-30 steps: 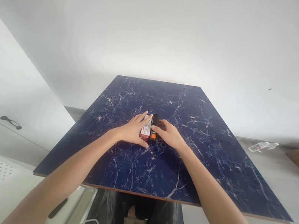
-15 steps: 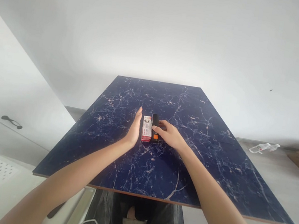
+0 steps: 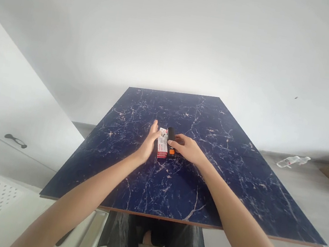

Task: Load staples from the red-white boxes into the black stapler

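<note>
1. Our right hand (image 3: 187, 149), fingers curled, touches a black-and-orange gadget (image 3: 170, 140) at frame centre; whether it grips, we cannot tell.
2. Our left hand (image 3: 149, 142) stands open, on edge, just beside a red-and-white box (image 3: 162, 146).
3. Both objects lie on a blue marble slab (image 3: 190, 115); a plastic bottle (image 3: 288, 161) lies beyond it, far right.

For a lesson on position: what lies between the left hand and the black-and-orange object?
The head view shows a red-and-white printed box between the left hand and the black-and-orange object.

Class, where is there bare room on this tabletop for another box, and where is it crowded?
Bare room lies on the blue marble tabletop beyond the hands, and right of the right hand. It is crowded mid-table, where the red-and-white box and black device sit between the left hand and right hand.
</note>
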Available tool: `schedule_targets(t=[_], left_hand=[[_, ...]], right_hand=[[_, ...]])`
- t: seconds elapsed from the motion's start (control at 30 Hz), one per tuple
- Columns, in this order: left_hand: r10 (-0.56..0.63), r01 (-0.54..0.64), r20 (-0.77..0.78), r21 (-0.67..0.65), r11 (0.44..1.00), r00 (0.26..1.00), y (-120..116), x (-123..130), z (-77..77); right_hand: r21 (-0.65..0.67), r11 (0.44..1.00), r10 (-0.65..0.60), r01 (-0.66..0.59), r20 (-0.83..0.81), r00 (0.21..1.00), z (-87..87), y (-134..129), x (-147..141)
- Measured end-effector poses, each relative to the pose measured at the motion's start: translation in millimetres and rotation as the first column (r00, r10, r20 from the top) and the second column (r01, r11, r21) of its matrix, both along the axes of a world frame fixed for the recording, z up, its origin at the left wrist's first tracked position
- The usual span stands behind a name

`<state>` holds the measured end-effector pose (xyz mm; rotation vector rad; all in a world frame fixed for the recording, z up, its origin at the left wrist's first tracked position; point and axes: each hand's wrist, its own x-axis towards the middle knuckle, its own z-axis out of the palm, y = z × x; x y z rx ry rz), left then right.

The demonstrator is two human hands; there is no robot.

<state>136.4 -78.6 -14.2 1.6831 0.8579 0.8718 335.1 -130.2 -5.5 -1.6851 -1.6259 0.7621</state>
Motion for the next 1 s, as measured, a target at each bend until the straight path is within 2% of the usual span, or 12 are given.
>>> schedule_targets(t=[0.07, 0.13, 0.2, 0.27, 0.47, 0.67, 0.83, 0.93, 1.0], left_hand=[[-0.108, 0.160, -0.266, 0.182, 0.970, 0.958, 10.0, -20.1, 8.3], [-0.189, 0.303, -0.446, 0.200, 0.932, 0.875, 17.9, -36.5, 13.5], [-0.196, 0.355, -0.555, 0.194, 0.915, 0.808, 21.7, -44.6, 14.2], [-0.161, 0.357, -0.611, 0.213, 0.910, 0.775, 20.9, -44.8, 12.4], [-0.061, 0.311, -0.663, 0.266, 0.912, 0.746, 11.0, -36.5, 13.5], [-0.087, 0.329, -0.631, 0.278, 0.903, 0.771, 13.2, -36.6, 16.3], [-0.075, 0.306, -0.605, 0.287, 0.908, 0.792, 15.5, -37.7, 11.7], [-0.064, 0.307, -0.588, 0.324, 0.895, 0.807, 19.8, -26.3, 5.4], [-0.075, 0.318, -0.571, 0.339, 0.886, 0.818, 24.9, -5.3, 0.2]], right_hand=[[0.000, 1.000, 0.004, -0.004, -0.015, 1.000, -1.6, 0.0, 1.3], [0.003, 1.000, 0.004, -0.004, -0.015, 1.000, -3.1, 0.3, 1.9], [0.004, 1.000, 0.008, -0.008, -0.008, 1.000, -3.8, 0.6, 1.8], [0.000, 1.000, 0.008, -0.008, 0.003, 1.000, -3.5, 0.8, 1.1], [0.002, 1.000, 0.002, -0.002, 0.022, 1.000, -1.0, -0.4, -0.5], [0.001, 0.999, -0.036, 0.036, 0.019, 0.999, 0.0, -2.5, -3.0], [0.023, 0.998, -0.063, 0.062, 0.043, 0.997, 0.6, -4.9, -6.5], [0.029, 0.993, -0.114, 0.112, 0.053, 0.992, 0.0, -4.8, 3.0], [0.034, 0.986, -0.166, 0.165, 0.052, 0.985, -1.1, -4.2, 20.1]])
